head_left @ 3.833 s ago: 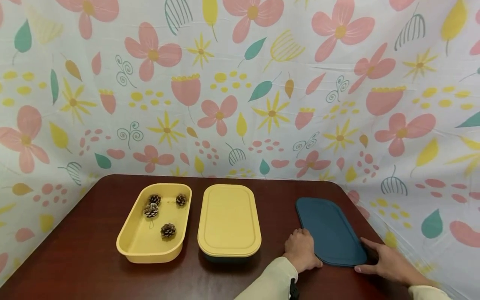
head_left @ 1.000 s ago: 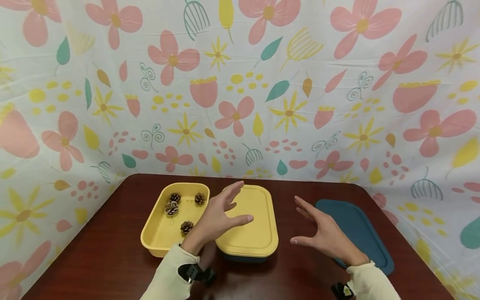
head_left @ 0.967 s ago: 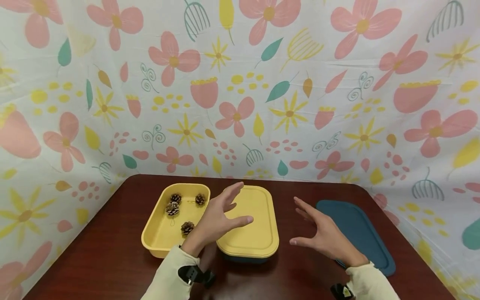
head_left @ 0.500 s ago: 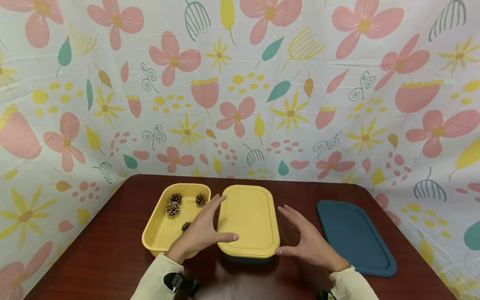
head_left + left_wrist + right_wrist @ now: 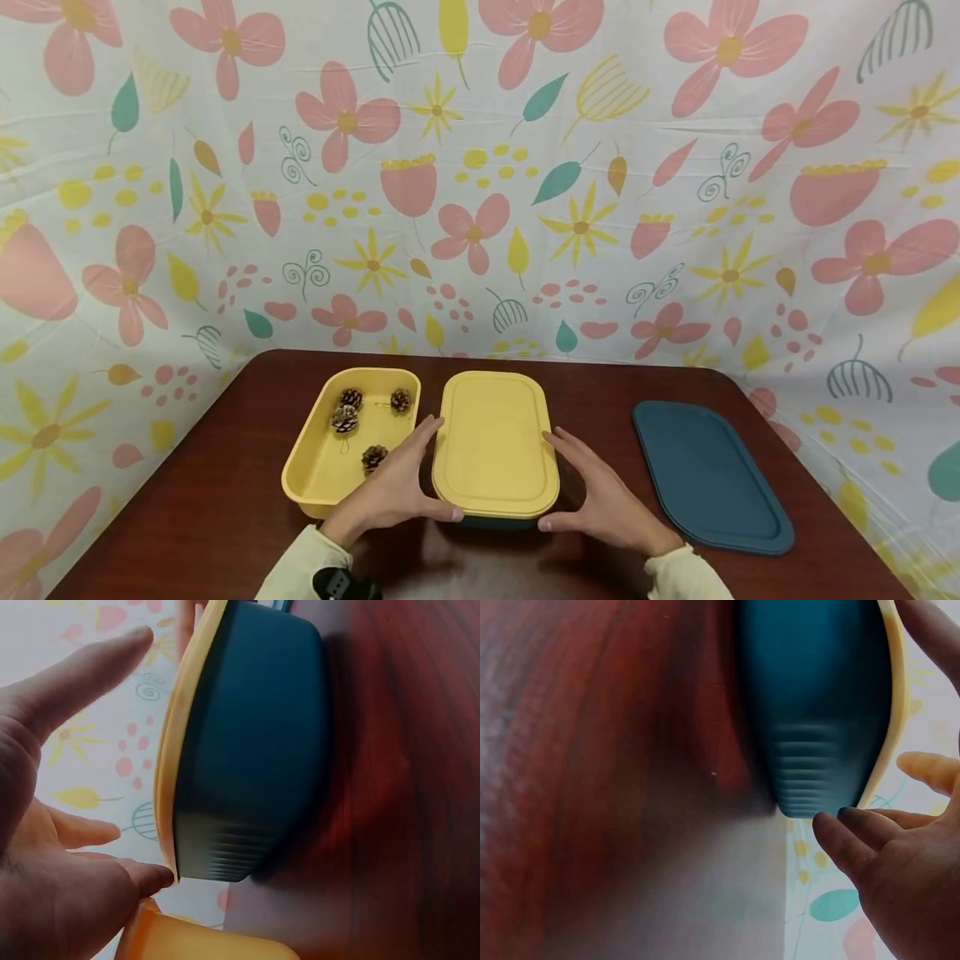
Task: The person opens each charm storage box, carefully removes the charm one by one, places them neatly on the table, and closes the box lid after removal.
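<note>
A dark teal box (image 5: 255, 720) stands on the table with a yellow lid (image 5: 495, 442) covering its top. My left hand (image 5: 393, 487) is at the box's left side, fingers spread, thumb by the near left corner. In the left wrist view one fingertip is at the lid's edge; whether it presses there I cannot tell. On the other side my right hand (image 5: 603, 500) has its fingers extended beside the lid and its thumb near the front right corner. The right wrist view shows its fingertips close to the teal wall (image 5: 810, 697). Neither hand grips anything.
A yellow open tray (image 5: 318, 467) with several pine cones (image 5: 345, 418) stands left of the box, partly behind my left hand. A dark blue lid (image 5: 712, 475) lies flat at the right. A floral cloth (image 5: 480, 167) hangs behind the brown table (image 5: 210, 500).
Both hands have left the blue lid at the right and come over to the yellow-lidded box. Over the last second they have lowered and closed in on its two sides.
</note>
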`<state>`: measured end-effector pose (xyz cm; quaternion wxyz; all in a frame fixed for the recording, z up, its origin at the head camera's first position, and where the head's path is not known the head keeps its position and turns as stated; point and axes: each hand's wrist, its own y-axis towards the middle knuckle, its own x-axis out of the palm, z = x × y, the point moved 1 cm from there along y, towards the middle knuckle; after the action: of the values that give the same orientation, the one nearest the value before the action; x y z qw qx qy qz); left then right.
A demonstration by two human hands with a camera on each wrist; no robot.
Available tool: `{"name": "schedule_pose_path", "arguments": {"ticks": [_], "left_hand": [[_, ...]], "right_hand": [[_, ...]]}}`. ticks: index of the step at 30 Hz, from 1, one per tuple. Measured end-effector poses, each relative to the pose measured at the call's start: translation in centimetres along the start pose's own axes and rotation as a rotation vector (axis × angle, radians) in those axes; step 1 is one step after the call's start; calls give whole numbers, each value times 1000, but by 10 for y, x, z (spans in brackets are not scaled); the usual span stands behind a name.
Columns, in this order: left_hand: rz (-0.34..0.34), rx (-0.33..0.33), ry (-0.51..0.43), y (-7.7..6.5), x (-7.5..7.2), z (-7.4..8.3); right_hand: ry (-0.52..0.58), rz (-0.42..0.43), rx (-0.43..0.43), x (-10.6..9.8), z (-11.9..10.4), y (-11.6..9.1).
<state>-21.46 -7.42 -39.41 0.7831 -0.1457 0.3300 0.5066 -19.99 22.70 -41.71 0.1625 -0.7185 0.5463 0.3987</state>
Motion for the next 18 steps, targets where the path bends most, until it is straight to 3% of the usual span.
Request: {"name": "schedule_pose_path", "arguments": {"ticks": [10, 18], "left_hand": [[-35, 5, 12, 1, 6, -1], [-18, -28, 28, 1, 13, -2]], "right_hand": [[-2, -13, -9, 9, 2, 1], [8, -15, 3, 14, 2, 2]]}}
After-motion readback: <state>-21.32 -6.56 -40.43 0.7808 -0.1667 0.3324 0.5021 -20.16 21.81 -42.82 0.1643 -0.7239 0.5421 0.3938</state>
